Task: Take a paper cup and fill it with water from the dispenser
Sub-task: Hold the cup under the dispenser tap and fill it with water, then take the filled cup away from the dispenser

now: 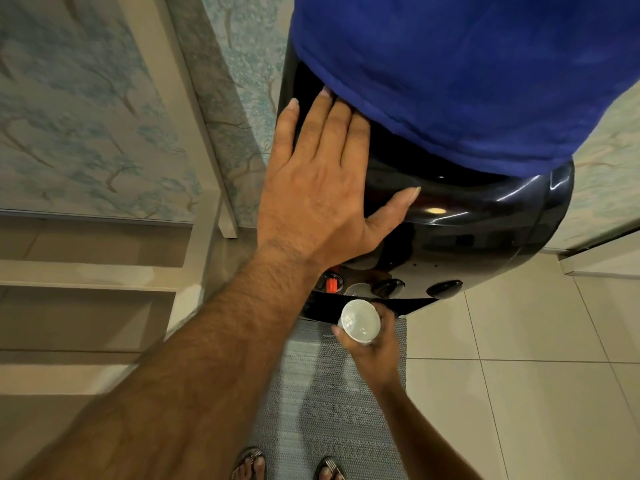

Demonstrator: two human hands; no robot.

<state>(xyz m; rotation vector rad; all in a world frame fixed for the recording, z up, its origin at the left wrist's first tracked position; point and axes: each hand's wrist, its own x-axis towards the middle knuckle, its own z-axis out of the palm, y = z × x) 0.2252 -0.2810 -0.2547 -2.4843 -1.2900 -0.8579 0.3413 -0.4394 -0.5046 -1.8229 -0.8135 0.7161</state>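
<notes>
**Cup in hand, just short of the taps**

The right hand has its fingers wrapped around one paper cup, mouth up, held low in front of the dispenser and just outside the tap recess. Whether any water is in the cup I cannot tell; the inside shows only pale glints. The left hand lies flat on the dispenser's glossy black top, fingers spread and straight, gripping nothing, fingertips touching the edge of the blue cover draped over the bottle.

What could go wrong, by my judgement: the cup sits forward of the spouts, so pressing a tap now would send water onto the grey mat or the tiles. The tap with the orange-red part may be the hot one; choosing it by mistake could scald. A tight squeeze on thin paper might buckle the wall and spill.

Counted: one cup, one dispenser, three taps visible (one orange-red, two dark), two hands, one mat, two sandalled feet.
</notes>
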